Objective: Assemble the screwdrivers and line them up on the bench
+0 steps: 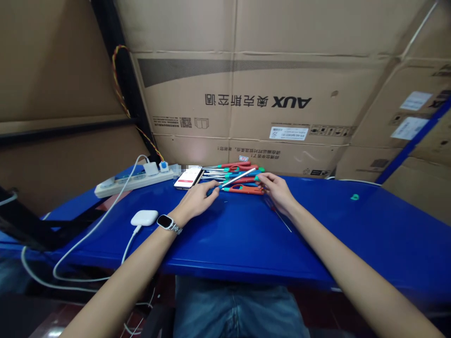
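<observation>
My left hand (pixel 199 199) is closed around the blue handle of a long-nosed lighter (pixel 237 178), whose metal tube slants up to the right. My right hand (pixel 280 190) has its fingers curled together near the tube's far end, beside a green part; what they pinch is hidden. Below the right palm a thin metal rod with a reddish handle (pixel 282 219) points toward the table's front; I cannot tell if the palm holds it. Under and behind both hands lies a pile of several similar lighters (pixel 243 189) with red, orange, blue and green parts.
A lit phone (pixel 188 177) lies left of the pile, near a white power strip (pixel 136 182) with plugs. A white earbud case (pixel 144 217) on a cable sits left on the blue table (pixel 225 239). One small green piece (pixel 354 197) lies right. Cardboard walls (pixel 183 89) stand behind.
</observation>
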Demonstrator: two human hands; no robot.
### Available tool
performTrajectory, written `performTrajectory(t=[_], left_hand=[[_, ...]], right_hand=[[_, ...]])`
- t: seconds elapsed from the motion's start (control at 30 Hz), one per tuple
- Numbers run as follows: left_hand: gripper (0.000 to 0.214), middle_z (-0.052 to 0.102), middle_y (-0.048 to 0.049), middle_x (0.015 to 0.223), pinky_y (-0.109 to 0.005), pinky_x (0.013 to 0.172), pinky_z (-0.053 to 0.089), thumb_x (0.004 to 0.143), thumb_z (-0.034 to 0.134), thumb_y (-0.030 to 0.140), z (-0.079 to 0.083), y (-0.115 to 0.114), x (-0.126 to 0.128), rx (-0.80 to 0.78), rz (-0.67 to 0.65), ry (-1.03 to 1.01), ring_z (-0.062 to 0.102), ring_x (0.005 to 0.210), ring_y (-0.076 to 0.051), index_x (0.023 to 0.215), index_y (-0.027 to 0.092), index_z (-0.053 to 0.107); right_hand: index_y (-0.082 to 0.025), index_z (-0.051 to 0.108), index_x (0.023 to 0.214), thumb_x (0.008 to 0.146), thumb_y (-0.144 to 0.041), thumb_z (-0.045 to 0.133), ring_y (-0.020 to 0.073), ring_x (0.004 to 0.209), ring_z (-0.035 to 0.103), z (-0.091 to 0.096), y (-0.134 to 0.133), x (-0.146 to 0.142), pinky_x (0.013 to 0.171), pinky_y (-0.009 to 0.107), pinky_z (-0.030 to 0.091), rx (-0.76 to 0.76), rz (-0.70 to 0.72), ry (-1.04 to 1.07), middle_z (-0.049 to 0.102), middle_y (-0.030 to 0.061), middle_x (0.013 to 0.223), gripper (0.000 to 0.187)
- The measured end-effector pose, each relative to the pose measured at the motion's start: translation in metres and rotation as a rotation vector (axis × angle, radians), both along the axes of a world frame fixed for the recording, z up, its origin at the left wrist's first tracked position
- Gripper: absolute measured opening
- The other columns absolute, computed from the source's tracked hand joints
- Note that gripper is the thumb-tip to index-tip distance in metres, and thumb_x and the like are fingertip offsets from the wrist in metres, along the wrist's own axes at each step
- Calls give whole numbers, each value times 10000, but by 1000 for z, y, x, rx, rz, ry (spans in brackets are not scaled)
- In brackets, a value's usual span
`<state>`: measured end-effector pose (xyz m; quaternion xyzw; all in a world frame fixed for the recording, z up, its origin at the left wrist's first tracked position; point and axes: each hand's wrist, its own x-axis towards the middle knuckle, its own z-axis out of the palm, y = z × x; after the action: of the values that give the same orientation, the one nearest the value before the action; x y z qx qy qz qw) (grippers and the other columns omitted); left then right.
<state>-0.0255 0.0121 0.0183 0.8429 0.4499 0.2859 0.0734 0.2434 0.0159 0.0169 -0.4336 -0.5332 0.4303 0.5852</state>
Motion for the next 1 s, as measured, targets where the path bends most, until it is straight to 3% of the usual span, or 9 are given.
performTrajectory(t=[0.17,0.5,0.8,1.0], left_hand=[[429,747,-51,1007,-300,745,473,970,412,518,2,-8,1,56,-20,64,681,871,-237,1091,232,707],[403,751,-68,1039,-325,780,509,970,442,483,0,-11,1,98,-32,95,695,902,-249,1121,230,718],[416,736,-73,1097,-338,807,505,985,415,496,-2,-11,3,98,-30,127,689,975,-265,1104,227,709],[407,739,-85,1030,-343,784,504,987,413,487,-2,-12,5,81,-2,137,692,941,-271,1088,214,697]], right_hand=[[-189,685,799,567,-501,781,110,595,513,2,-2,6,528,234,379,-45,-13,182,633,-5,697,400],[-196,667,765,618,-571,741,128,593,521,2,-7,-4,570,262,398,78,-104,-30,616,-8,634,410],[-200,607,688,594,-674,741,122,560,480,-2,-12,-14,560,269,378,118,-95,-89,564,-18,578,501],[-195,605,668,564,-623,794,101,520,406,-4,-13,-14,531,263,327,63,-55,-3,511,-37,542,479]])
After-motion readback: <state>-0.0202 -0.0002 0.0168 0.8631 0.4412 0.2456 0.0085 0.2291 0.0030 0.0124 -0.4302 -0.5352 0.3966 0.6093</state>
